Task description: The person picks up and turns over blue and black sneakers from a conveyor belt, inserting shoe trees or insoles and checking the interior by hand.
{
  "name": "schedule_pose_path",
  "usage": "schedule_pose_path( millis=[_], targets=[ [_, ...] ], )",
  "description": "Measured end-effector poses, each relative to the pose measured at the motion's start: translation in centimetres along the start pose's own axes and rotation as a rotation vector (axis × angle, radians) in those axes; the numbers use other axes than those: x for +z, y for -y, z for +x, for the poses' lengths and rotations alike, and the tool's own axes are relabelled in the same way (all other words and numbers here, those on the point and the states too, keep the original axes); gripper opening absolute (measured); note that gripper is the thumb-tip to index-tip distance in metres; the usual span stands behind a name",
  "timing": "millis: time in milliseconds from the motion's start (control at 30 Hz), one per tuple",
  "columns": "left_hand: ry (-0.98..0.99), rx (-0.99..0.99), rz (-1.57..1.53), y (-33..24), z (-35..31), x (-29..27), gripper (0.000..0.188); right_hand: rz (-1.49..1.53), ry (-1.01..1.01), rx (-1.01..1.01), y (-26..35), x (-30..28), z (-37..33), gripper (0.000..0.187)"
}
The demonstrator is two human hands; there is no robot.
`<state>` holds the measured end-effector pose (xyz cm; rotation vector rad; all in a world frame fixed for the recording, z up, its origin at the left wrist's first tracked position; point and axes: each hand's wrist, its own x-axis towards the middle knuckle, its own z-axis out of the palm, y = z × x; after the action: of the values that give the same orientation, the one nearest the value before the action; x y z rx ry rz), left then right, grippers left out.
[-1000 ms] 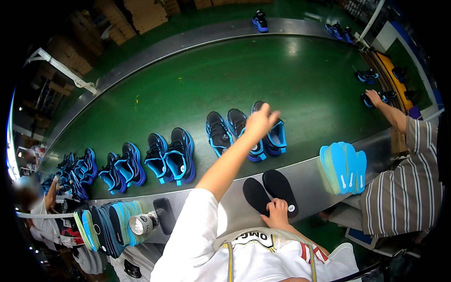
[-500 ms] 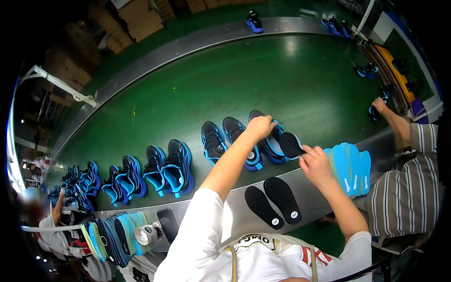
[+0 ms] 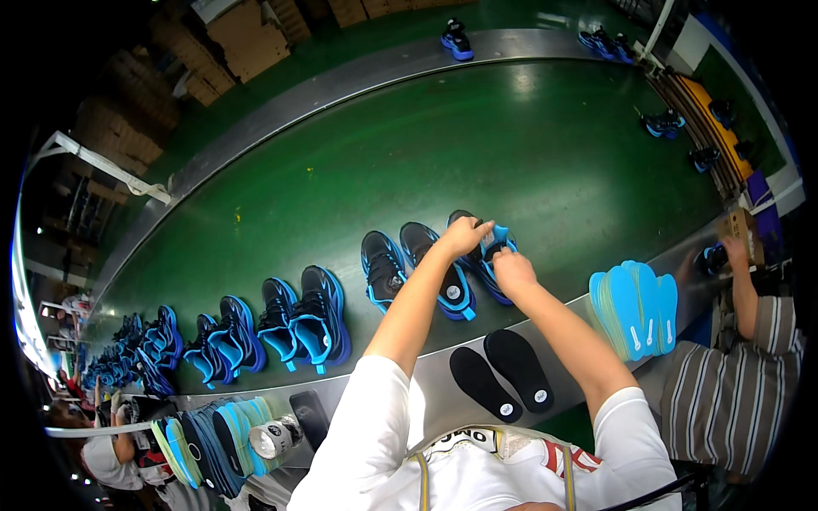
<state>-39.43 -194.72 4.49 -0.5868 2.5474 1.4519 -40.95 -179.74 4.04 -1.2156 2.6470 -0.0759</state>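
In the head view, the left hand (image 3: 463,237) has thumb and fingers closed on the upper collar of the rightmost near shoe (image 3: 484,274), which lies toe outward on the green bench (image 3: 366,162). The right hand (image 3: 514,271) has its fingertips at that shoe's opening; they are hidden, so whether they are clamped on anything I cannot tell. A dark piece just showing in the opening suggests that an insole is being seated.

The step in hand looks like fitting: next, the move calls for the left hand to keep the collar spread while the right presses the heel part down flat.

Two shoes (image 3: 417,247) stand just left, the nearer one close enough to be knocked. Two black insoles (image 3: 517,366) lie on the steel rim (image 3: 439,383) below, left of the right forearm, with a blue insole stack (image 3: 632,307) to its right. Beyond the toes the bench is bare out to its far edge, leaving wide room forward.
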Motion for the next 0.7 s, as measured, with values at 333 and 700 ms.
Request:
schedule_pose_path(
  millis=[333, 700],
  targets=[
    [-0.065, -0.07, -0.095, -0.6, -1.3, -0.3, 0.051, 0.035, 0.243, 0.047, -0.4, -7.0, -1.6, 0.041],
    [-0.139, 0.052, -0.125, 1.1, -0.7, 1.0, 0.051, -0.109, 0.335, -0.395, -1.8, -2.7, 1.8, 0.016]
  ],
)
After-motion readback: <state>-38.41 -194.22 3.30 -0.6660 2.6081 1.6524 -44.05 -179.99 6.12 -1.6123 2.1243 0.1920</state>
